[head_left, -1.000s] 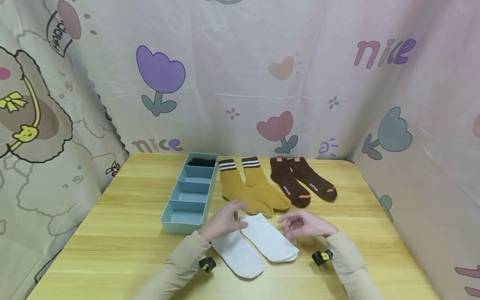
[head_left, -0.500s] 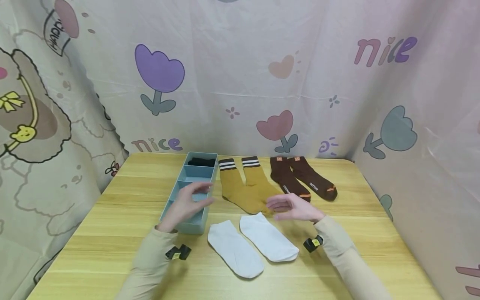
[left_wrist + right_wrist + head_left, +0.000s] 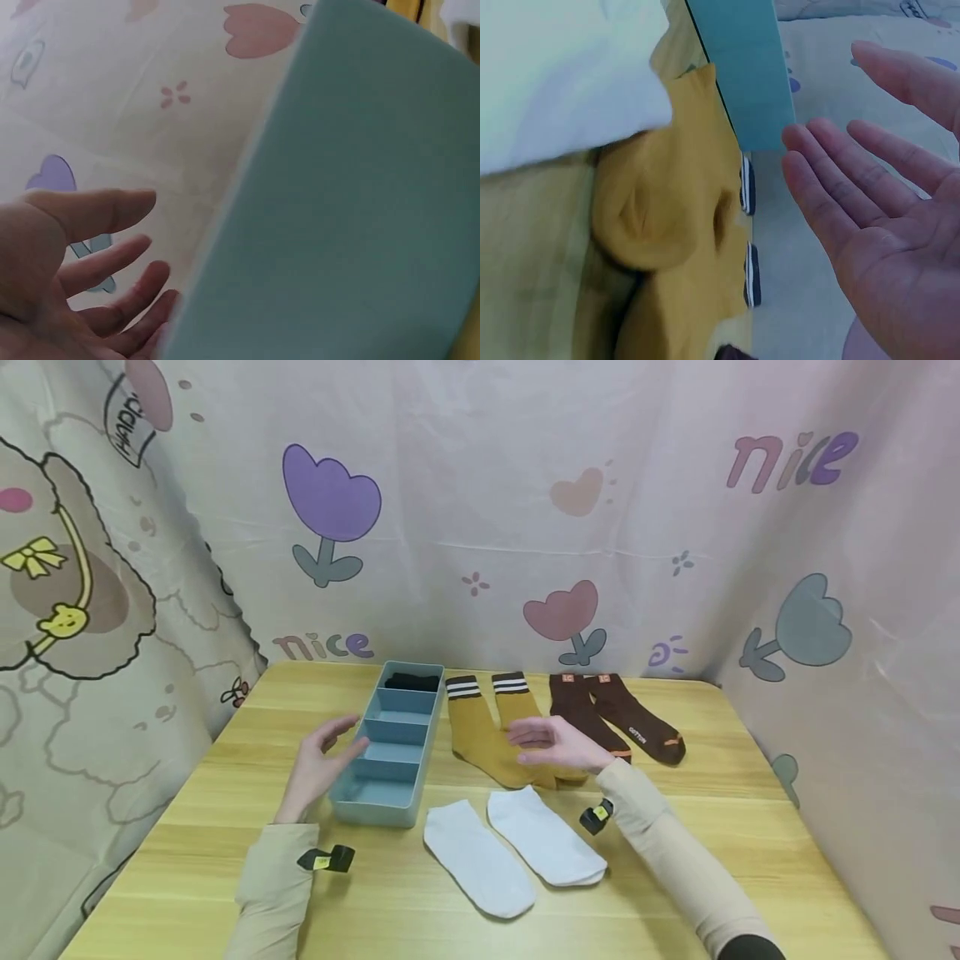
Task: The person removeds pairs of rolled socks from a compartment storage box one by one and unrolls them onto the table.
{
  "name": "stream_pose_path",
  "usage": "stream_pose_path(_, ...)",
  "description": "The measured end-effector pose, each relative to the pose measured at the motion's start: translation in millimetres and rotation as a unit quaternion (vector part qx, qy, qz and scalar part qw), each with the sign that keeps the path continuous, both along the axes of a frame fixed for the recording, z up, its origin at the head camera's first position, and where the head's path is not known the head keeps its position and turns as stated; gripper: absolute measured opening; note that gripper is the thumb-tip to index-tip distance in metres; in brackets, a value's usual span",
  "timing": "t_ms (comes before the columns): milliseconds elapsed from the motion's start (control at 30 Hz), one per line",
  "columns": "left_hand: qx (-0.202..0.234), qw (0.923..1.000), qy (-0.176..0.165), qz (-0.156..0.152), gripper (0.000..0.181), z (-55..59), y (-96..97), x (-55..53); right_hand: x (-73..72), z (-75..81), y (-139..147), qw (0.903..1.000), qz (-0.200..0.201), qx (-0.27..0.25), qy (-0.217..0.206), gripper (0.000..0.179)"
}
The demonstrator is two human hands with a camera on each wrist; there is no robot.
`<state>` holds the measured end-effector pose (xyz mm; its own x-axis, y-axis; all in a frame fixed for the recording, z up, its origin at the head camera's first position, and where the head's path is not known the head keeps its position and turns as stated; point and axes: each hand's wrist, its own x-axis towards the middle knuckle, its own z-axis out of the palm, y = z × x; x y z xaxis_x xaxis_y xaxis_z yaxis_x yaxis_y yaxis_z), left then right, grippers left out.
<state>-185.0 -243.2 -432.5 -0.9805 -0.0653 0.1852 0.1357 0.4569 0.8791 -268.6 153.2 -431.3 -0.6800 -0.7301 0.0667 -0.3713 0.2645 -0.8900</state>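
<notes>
My left hand [image 3: 318, 768] hovers at the left side of the blue divided box [image 3: 375, 815], its fingers spread and relaxed. In the left wrist view that hand [image 3: 97, 277] holds nothing beside the box's wall [image 3: 322, 195]. My right hand [image 3: 562, 745] is over the mustard socks [image 3: 480, 739], hiding part of them. Its fingers are extended with nothing between them, as the right hand [image 3: 900, 202] also shows in the right wrist view. Two white ankle socks [image 3: 480, 860] lie flat, side by side, in front of the mustard pair. Black folded socks [image 3: 412, 682] sit in the box's farthest compartment.
Two dark brown socks [image 3: 637, 731] with orange toe marks lie behind and right of the mustard pair. The box stands on a wood-grain table [image 3: 225, 860], its nearer compartments bare. A printed curtain [image 3: 465, 485] rises along the table's back and sides.
My left hand has left the white socks and moved left past the box to its left side. The right hand has risen forward and left, over the mustard socks. The socks stay put.
</notes>
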Motion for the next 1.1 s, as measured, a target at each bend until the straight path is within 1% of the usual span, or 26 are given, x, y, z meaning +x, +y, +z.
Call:
stream_pose_path(100,0.035,0.9991,-0.024,0.003,0.055,-5.5,-4.5,-4.3,-4.1,3.7,-10.5,1.0000,0.008,0.000,-0.004,0.054)
stream_pose_path(267,0.097,0.9934,-0.060,0.009,0.061,-16.4,-8.7,-12.5,-15.4,6.0,-26.8,0.9997,0.018,0.002,-0.019,0.055)
stream_pose_path(400,0.110,0.9908,-0.077,0.016,0.058,-24.7,-9.6,-16.6,-26.9,5.3,-40.7,0.9997,0.025,0.007,-0.005,0.054)
stream_pose_path(500,0.122,0.9890,-0.082,0.021,0.054,-30.1,-10.0,-18.1,-35.7,4.9,-51.7,0.9997,0.026,-0.002,0.001,0.054)
stream_pose_path(600,0.139,0.9867,-0.082,0.019,0.053,-34.6,-9.5,-19.4,-43.1,5.1,-62.5,0.9997,0.018,-0.015,-0.009,0.054)
stream_pose_path(767,0.141,0.9859,-0.089,0.019,0.050,-37.4,-9.8,-20.5,-55.8,5.0,-80.8,0.9997,-0.012,-0.015,-0.015,0.054)
stream_pose_path(833,0.135,0.9864,-0.090,0.025,0.048,-37.2,-9.6,-20.4,-61.0,4.9,-88.6,0.9996,-0.022,-0.016,-0.013,0.053)
stream_pose_path(1000,0.113,0.9890,-0.086,0.039,0.044,-35.8,-8.0,-20.6,-74.5,3.0,-108.8,0.9986,-0.028,-0.036,-0.028,0.052)
stream_pose_path(1100,0.106,0.9902,-0.084,0.037,0.043,-35.0,-8.1,-21.4,-82.5,1.3,-120.2,0.9975,-0.039,-0.047,-0.035,0.052)
